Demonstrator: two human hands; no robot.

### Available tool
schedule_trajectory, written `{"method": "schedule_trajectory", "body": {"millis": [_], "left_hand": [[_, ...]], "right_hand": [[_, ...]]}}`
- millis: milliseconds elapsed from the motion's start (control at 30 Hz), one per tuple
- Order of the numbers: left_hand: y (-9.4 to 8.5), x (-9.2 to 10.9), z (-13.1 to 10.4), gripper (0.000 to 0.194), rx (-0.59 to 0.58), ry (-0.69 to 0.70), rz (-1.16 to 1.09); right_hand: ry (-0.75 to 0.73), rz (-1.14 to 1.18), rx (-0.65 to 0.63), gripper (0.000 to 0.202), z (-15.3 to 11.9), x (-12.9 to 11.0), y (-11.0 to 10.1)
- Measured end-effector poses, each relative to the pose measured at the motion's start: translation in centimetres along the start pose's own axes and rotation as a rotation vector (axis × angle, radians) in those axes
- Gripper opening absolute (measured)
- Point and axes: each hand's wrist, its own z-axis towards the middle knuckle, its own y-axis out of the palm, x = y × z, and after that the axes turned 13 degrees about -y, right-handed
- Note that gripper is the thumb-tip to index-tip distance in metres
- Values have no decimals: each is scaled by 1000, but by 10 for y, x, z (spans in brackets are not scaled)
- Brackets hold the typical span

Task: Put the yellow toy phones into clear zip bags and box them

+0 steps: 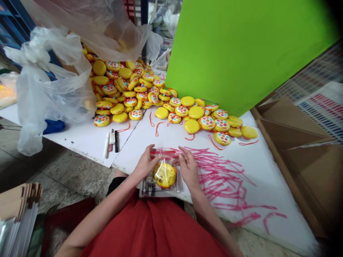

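Observation:
A yellow round toy lies inside a clear plastic bag at the table's front edge, its plain side up and dark print over it. My left hand is closed on the bag's upper left part, thumb toward the middle. On the other side, my right hand grips the upper right part with bent fingers. Between my fingertips the bag's top shows a reddish strip. More bags seem to lie flat under this one.
A large heap of yellow toys with orange loops spreads along the back, beside a green panel. Markers lie at left. Pink scribbles mark the white table. Cardboard boxes stand right; a plastic sack hangs left.

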Motion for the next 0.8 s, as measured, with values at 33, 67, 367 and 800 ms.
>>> {"method": "schedule_trajectory", "body": {"millis": [33, 67, 367, 800], "left_hand": [[1, -3, 1, 46, -48, -38, -12], [3, -5, 3, 39, -87, -63, -10], [6, -9, 6, 12, -146, -157, -11], [2, -15, 6, 13, -160, -129, 14]], "right_hand": [[-3, -5, -16, 40, 0, 0, 0], [-8, -23, -41, 39, 1, 0, -1], [-340, -839, -292, 21, 49, 33, -31], [-359, -1190, -540, 14, 86, 38, -31]]}}
